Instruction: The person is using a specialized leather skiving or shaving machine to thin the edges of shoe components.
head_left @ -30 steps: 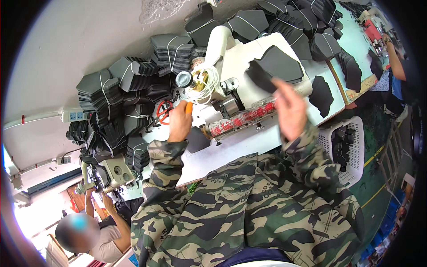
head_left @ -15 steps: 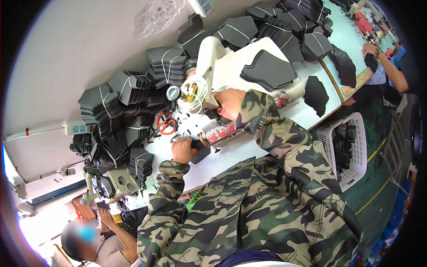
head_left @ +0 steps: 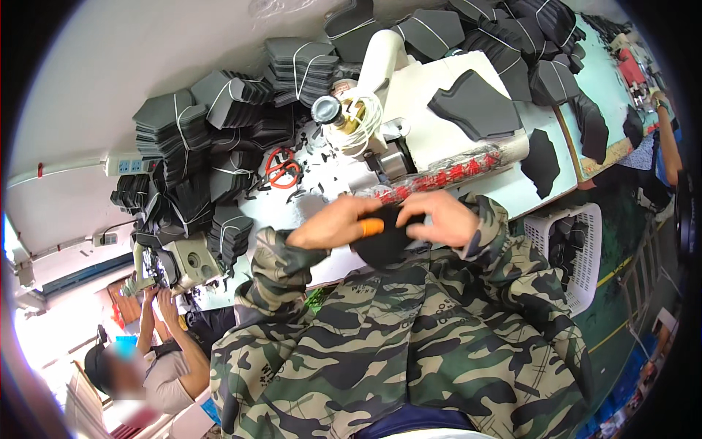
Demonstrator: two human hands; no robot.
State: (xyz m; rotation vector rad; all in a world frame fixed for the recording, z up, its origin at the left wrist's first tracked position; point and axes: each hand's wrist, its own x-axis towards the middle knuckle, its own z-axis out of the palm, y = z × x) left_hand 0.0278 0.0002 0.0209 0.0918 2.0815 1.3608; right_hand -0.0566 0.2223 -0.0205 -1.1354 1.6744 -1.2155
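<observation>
Both my hands hold one black fabric piece [head_left: 384,245] in front of my chest, at the near edge of the white sewing table [head_left: 512,183]. My left hand [head_left: 340,223], with an orange finger cot on one finger, grips its left side. My right hand [head_left: 442,216] grips its right side. Just beyond my hands stands a white sewing machine [head_left: 380,95] with a red strip along its base. Another black cut piece [head_left: 479,106] lies flat on the machine bed.
Tied bundles of black cut pieces [head_left: 219,139] pile along the table's far side. Red scissors [head_left: 281,168] lie left of the machine. A white plastic basket [head_left: 574,252] with dark pieces stands at my right. Another person [head_left: 157,351] works a machine at lower left.
My right hand came back from the machine bed, where it left a black piece, and joined my left hand. Both now grip a black piece near my chest.
</observation>
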